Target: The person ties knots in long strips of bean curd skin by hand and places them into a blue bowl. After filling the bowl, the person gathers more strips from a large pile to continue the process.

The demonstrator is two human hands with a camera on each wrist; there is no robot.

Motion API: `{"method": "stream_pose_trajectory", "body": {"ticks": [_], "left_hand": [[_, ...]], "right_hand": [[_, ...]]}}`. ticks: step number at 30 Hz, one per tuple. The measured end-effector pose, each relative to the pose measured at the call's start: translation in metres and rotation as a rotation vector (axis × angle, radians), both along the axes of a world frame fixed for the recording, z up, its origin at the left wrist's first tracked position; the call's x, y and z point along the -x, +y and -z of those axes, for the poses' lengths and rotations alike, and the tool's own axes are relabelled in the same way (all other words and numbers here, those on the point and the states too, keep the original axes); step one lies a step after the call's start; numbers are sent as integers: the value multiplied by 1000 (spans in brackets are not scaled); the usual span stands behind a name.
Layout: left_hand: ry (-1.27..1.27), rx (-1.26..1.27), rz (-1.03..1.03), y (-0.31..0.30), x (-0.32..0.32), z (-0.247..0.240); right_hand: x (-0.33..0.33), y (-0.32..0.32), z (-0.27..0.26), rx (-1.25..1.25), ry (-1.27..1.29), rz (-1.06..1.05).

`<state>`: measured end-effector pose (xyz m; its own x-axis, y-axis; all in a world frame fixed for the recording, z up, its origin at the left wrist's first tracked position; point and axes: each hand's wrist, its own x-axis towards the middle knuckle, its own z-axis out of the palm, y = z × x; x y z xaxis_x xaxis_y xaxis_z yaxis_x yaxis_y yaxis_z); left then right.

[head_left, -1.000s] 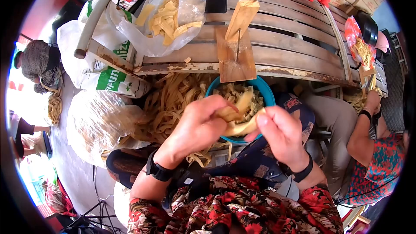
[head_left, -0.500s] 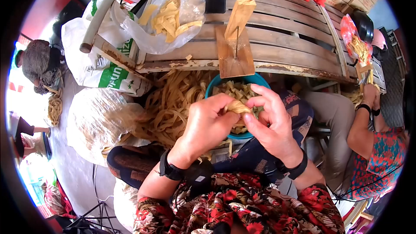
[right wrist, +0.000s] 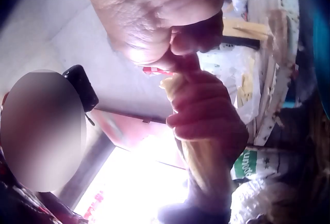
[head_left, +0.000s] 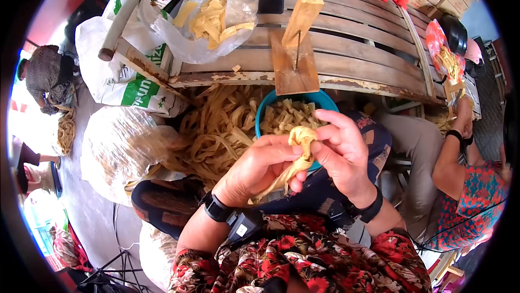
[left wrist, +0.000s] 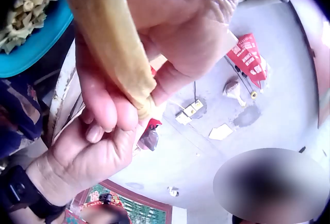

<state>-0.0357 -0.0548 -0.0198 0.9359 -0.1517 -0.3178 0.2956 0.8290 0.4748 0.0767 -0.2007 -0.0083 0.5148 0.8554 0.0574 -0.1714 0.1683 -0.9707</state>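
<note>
Above the person's lap both hands work one pale yellow, soft flat strip, looped and twisted at its upper end. My left hand pinches it below the loop, and its tail runs down past the palm. With thumb and fingertips my right hand pinches the loop's right side, other fingers raised. In the left wrist view the strip passes along the left fingers to a bunched end where the hands meet. A teal tub just beyond the hands holds many short yellow pieces.
Long strips lie heaped left of the tub, beside a clear plastic bundle. A wooden block stand with an upright metal rod sits on the slatted bench. A plastic bag holds more strips. Another person sits at right.
The strip was first stretched between the hands over the tub, then bunched between the fingertips. Now it shows an upright loop with the tail hanging lower left, nearer the body.
</note>
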Motion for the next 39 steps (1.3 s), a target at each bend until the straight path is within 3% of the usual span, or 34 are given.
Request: {"method": "stream_pose_trajectory", "body": {"ticks": [2,4,6,7,10,11,12,14,16,18,19,22,24,26,27,30,31,34,38,39], "left_hand": [[45,-82,-51,-1,-2,-9],[107,-326,-85,-3,-2,-19],[113,-512,-60,-4,-3,-22],[89,-504,-32,-4,-3,-24],[-44,-678,-42,9,11,-19],[-17,-602,-156,19,21,-10],[37,-544,-244,21,20,-6],[79,-828,-202,24,17,-11],[26,-884,-239,22,15,-11],[-53,-981,-239,21,16,-11],[-110,-1049,-226,20,14,-10],[-407,-1390,-248,14,6,-18],[-487,-1415,-242,11,9,-25],[-484,-1600,-95,13,26,-35],[-480,-1686,-17,14,33,-37],[-346,-1533,-108,15,38,-11],[-206,-1507,-62,14,36,-11],[-42,-1359,292,24,48,-7],[113,-228,-67,21,58,-19],[9,-56,-187,12,55,-15]], "right_hand": [[-3,1,6,89,-277,154],[-16,-10,0,254,-129,56],[-16,-9,-9,426,-355,-119],[-8,-1,-14,421,-389,-82],[-12,-25,-20,246,102,-97],[-11,-31,-31,185,210,-48],[-11,-31,-30,252,133,-81],[-19,-25,-27,383,-40,-152],[-30,-21,-11,268,-112,-122],[-44,-20,-17,354,-249,-142],[-52,-19,-18,379,-331,-262],[-49,1,-30,525,140,-662],[-47,6,-26,531,282,-863],[-45,0,-18,565,65,-973],[-38,-11,0,296,-135,-953],[-27,-18,-11,544,5,-821],[-27,-17,-7,542,69,-718],[-33,-23,-4,609,-180,-600],[-13,-16,4,460,-491,-408],[-7,-8,7,421,-551,-327]]}}
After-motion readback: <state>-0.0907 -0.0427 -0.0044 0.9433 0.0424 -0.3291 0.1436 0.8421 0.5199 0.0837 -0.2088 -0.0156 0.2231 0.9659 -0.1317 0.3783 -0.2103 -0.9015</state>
